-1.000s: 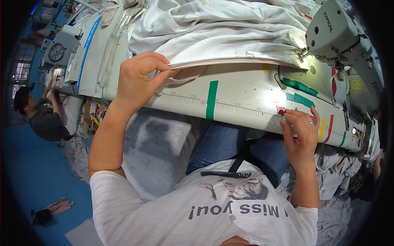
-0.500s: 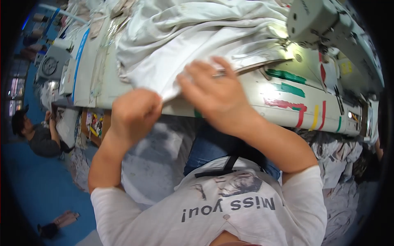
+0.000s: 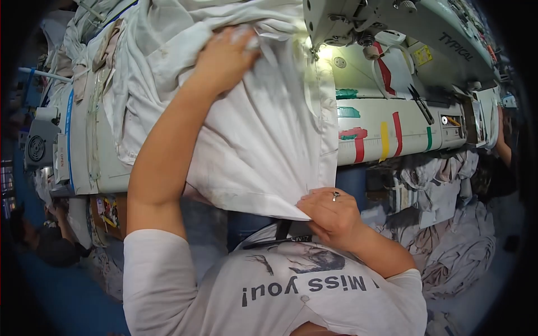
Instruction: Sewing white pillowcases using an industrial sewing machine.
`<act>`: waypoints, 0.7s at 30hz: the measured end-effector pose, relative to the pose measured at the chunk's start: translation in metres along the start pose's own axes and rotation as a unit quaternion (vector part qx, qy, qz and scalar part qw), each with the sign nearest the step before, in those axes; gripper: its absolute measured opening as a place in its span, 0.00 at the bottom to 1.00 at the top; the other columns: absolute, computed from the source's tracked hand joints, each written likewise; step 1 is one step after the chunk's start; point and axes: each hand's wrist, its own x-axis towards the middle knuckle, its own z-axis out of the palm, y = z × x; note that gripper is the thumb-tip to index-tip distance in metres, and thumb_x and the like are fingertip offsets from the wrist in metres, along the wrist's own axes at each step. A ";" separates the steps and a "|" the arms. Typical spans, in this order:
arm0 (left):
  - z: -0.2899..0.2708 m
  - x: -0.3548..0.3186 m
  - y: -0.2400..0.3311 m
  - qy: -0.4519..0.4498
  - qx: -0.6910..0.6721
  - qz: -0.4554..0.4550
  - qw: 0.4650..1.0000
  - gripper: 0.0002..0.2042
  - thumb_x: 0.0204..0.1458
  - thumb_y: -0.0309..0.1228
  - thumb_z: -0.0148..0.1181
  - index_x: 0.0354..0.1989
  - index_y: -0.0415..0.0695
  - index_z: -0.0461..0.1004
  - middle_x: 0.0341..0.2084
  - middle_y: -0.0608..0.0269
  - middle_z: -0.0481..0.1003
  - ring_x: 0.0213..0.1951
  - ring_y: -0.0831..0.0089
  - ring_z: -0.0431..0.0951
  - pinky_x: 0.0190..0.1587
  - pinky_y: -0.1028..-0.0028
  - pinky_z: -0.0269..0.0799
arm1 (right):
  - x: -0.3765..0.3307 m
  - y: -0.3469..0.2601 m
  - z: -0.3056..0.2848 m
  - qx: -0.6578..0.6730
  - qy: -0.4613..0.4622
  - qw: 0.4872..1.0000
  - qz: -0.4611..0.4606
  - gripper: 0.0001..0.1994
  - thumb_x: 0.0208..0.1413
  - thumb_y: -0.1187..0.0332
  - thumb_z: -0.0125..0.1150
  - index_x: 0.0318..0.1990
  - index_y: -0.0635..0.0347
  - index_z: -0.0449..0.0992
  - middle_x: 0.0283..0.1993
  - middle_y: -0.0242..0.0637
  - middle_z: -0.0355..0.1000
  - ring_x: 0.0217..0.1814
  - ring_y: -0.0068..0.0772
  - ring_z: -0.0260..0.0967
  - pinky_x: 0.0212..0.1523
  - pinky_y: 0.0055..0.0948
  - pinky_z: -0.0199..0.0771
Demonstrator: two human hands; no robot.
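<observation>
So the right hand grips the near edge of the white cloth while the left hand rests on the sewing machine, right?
Not quite: the head view shows the left hand on the white cloth, not the sewing machine. The right hand does grip the cloth's near edge.

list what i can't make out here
In the head view:
Left hand: far end blurred.
Right hand: grip hidden by its own back.
White cloth: underside hidden by its upper face.
Sewing machine: top cut off by upper edge.
Co-worker at left: dim, blurred near the rim.
</observation>
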 end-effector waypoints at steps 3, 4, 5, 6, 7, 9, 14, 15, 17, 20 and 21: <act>0.006 -0.050 -0.045 0.002 0.215 -0.001 0.977 0.15 0.61 0.38 0.50 0.52 0.45 0.74 0.55 0.37 0.68 0.52 0.46 0.73 0.51 0.54 0.71 | -0.006 0.008 -0.009 0.073 0.015 0.997 0.029 0.15 0.35 0.78 0.64 0.37 0.63 0.79 0.35 0.40 0.79 0.38 0.39 0.79 0.46 0.39 0.79; -0.016 -0.064 -0.028 -0.053 0.234 -0.025 0.970 0.14 0.61 0.37 0.50 0.47 0.42 0.75 0.51 0.37 0.70 0.47 0.48 0.76 0.46 0.55 0.74 | -0.009 0.014 -0.009 0.078 0.024 0.996 0.039 0.14 0.36 0.77 0.64 0.37 0.63 0.79 0.35 0.41 0.79 0.38 0.39 0.79 0.46 0.38 0.79; -0.040 -0.082 -0.013 -0.110 0.255 -0.049 0.959 0.14 0.61 0.36 0.50 0.42 0.38 0.77 0.47 0.36 0.72 0.43 0.50 0.78 0.41 0.57 0.76 | -0.013 0.018 -0.008 0.084 0.032 0.995 0.048 0.14 0.37 0.77 0.64 0.36 0.63 0.79 0.34 0.41 0.79 0.37 0.40 0.79 0.46 0.38 0.79; -0.052 -0.108 -0.024 -0.122 0.288 -0.031 0.949 0.14 0.61 0.36 0.51 0.40 0.36 0.77 0.42 0.39 0.74 0.38 0.52 0.78 0.37 0.58 0.76 | -0.013 0.019 -0.008 0.090 0.031 0.994 0.045 0.14 0.37 0.77 0.64 0.36 0.63 0.79 0.34 0.41 0.79 0.37 0.40 0.79 0.46 0.38 0.79; -0.060 -0.128 -0.035 -0.134 0.320 -0.014 0.938 0.15 0.61 0.36 0.51 0.37 0.35 0.77 0.37 0.43 0.76 0.34 0.53 0.79 0.33 0.60 0.76 | -0.013 0.021 -0.007 0.097 0.029 0.994 0.042 0.13 0.38 0.77 0.63 0.36 0.63 0.79 0.34 0.41 0.79 0.38 0.40 0.79 0.47 0.39 0.78; -0.087 -0.120 -0.014 -0.218 0.278 -0.095 0.931 0.13 0.60 0.34 0.52 0.35 0.35 0.77 0.34 0.46 0.76 0.32 0.54 0.79 0.32 0.60 0.75 | -0.017 0.021 -0.006 0.100 0.025 0.993 0.050 0.13 0.38 0.76 0.63 0.36 0.63 0.80 0.34 0.41 0.79 0.38 0.40 0.79 0.47 0.39 0.78; -0.059 -0.067 0.088 0.092 -0.098 0.294 0.946 0.07 0.49 0.27 0.58 0.32 0.35 0.75 0.38 0.50 0.76 0.43 0.55 0.76 0.49 0.62 0.72 | -0.020 0.023 -0.014 0.098 0.023 0.994 0.048 0.12 0.38 0.75 0.62 0.35 0.64 0.80 0.35 0.42 0.79 0.40 0.40 0.79 0.48 0.39 0.77; -0.042 -0.046 0.107 0.025 -0.148 0.258 0.954 0.11 0.49 0.29 0.60 0.38 0.36 0.75 0.43 0.50 0.75 0.49 0.55 0.73 0.54 0.60 0.68 | -0.019 0.023 -0.016 0.104 0.019 0.994 0.040 0.12 0.38 0.75 0.62 0.35 0.64 0.80 0.35 0.42 0.79 0.40 0.40 0.79 0.48 0.39 0.77; -0.015 -0.040 0.117 -0.042 -0.208 0.225 0.951 0.15 0.50 0.31 0.61 0.45 0.36 0.75 0.48 0.50 0.73 0.55 0.56 0.71 0.60 0.58 0.64 | -0.025 0.024 -0.026 0.083 0.002 0.995 0.048 0.17 0.34 0.77 0.66 0.38 0.65 0.79 0.38 0.42 0.78 0.42 0.41 0.78 0.50 0.40 0.77; 0.008 -0.061 0.121 -0.009 -0.170 0.206 0.963 0.27 0.47 0.37 0.66 0.56 0.38 0.70 0.56 0.52 0.69 0.62 0.57 0.66 0.63 0.51 0.58 | -0.033 0.029 -0.028 0.067 0.004 0.995 0.074 0.14 0.38 0.74 0.62 0.36 0.64 0.81 0.36 0.41 0.79 0.42 0.40 0.79 0.51 0.40 0.76; -0.002 -0.067 0.122 -0.048 -0.173 0.220 0.959 0.32 0.46 0.38 0.68 0.60 0.40 0.66 0.60 0.53 0.66 0.64 0.56 0.63 0.64 0.49 0.54 | -0.035 0.031 -0.028 0.073 -0.005 0.994 0.079 0.13 0.38 0.73 0.63 0.37 0.63 0.81 0.36 0.41 0.79 0.43 0.40 0.79 0.52 0.41 0.75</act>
